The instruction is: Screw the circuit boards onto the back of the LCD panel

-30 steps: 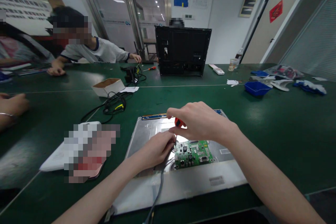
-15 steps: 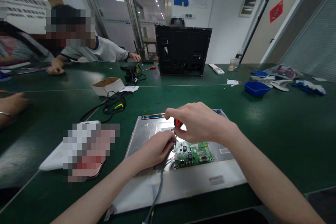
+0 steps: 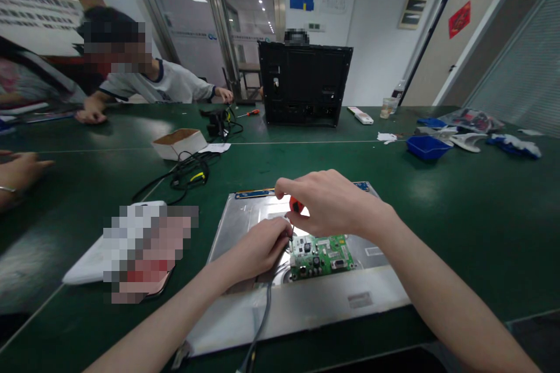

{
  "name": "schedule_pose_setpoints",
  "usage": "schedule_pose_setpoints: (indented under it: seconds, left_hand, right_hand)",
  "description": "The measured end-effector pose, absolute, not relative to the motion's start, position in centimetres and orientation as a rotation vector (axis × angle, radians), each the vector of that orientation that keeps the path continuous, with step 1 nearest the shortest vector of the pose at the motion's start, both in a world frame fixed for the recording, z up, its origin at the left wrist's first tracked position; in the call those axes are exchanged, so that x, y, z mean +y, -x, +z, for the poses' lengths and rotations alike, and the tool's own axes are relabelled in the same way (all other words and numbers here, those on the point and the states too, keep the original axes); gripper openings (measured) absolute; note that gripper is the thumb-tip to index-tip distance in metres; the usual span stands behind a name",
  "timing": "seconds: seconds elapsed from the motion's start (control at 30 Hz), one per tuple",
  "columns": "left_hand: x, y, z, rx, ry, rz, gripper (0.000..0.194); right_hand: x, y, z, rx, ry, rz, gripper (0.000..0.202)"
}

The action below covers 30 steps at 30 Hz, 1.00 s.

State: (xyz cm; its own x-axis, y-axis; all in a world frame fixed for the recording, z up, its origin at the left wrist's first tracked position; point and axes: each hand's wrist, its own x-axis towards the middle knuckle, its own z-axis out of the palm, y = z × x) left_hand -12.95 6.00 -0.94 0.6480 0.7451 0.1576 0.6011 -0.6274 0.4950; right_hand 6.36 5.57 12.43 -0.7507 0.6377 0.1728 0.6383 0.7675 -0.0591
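A green circuit board [image 3: 321,256] lies on the metal back of a display panel [image 3: 306,312] in front of me. My right hand [image 3: 335,204] is closed around a screwdriver [image 3: 296,204] with a red and black handle, held upright. Its thin shaft points down at the board's upper left corner. My left hand [image 3: 266,245] rests on the panel, fingertips pinched together beside the screwdriver tip; whatever they hold is hidden. A grey cable [image 3: 266,315] runs from under that hand over the panel's near edge.
Left of the panel lie a pinkish phone [image 3: 160,256], a white object [image 3: 87,262] and coiled black cables [image 3: 184,178] near a small open box [image 3: 179,144]. A black monitor housing [image 3: 305,84] stands at the back. A blue tray [image 3: 427,147] is at right. Co-workers sit at left.
The screwdriver handle has turned slightly in my right hand. Both my hands stay in place. At the far left, a co-worker's hand has shifted a little to the right.
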Motion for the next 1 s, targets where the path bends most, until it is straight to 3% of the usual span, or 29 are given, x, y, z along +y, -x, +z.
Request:
schedule_pose_setpoints:
  seconds: [0.27,0.43,0.7,0.83,1.0]
  left_hand:
    - [5.56,12.7,-0.11,1.092,-2.472,0.468,0.017]
    - [5.86,12.94,-0.77,1.083,-2.472,0.497,0.014]
    - [5.76,12.9,-0.59,1.102,-2.484,0.46,0.013]
    - [5.83,13.01,-0.79,1.075,-2.483,0.489,0.013]
    - [5.98,13.08,-0.93,1.071,-2.47,0.466,0.013]
  right_hand:
    - [5.66,-6.4,12.45,-2.775,1.031,-0.041,0.03]
    - [5.6,-6.4,12.53,-2.769,1.054,-0.04,0.016]
    - [5.66,-6.26,12.65,-2.765,1.102,-0.071,0.029]
    - [5.63,-6.29,12.51,-2.756,1.091,-0.066,0.016]
    - [5.56,-6.37,12.61,-2.767,1.041,0.002,0.019]
